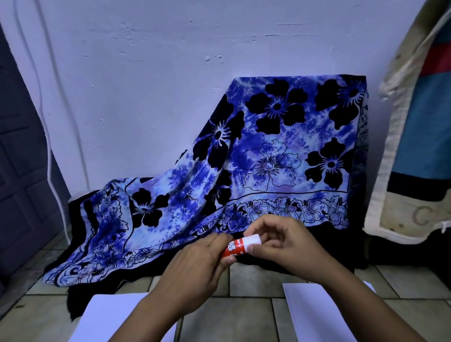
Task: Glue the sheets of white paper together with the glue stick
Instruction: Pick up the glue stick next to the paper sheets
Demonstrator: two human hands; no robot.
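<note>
A red glue stick [236, 246] with a white cap is held in the air above the tiled floor, between both hands. My left hand [197, 269] grips its red body from the left. My right hand [280, 248] pinches the white cap end with thumb and fingers. The cap sits on the stick. One sheet of white paper [102, 326] lies on the floor at the lower left, partly under my left forearm. A second white sheet [324, 318] lies at the lower right, partly covered by my right forearm.
A blue floral cloth [257, 157] drapes over something against the white wall [164, 57] just behind my hands. A dark door [11, 152] stands at the left. A patterned fabric [422, 138] hangs at the right. Bare floor tiles [232, 319] show between the sheets.
</note>
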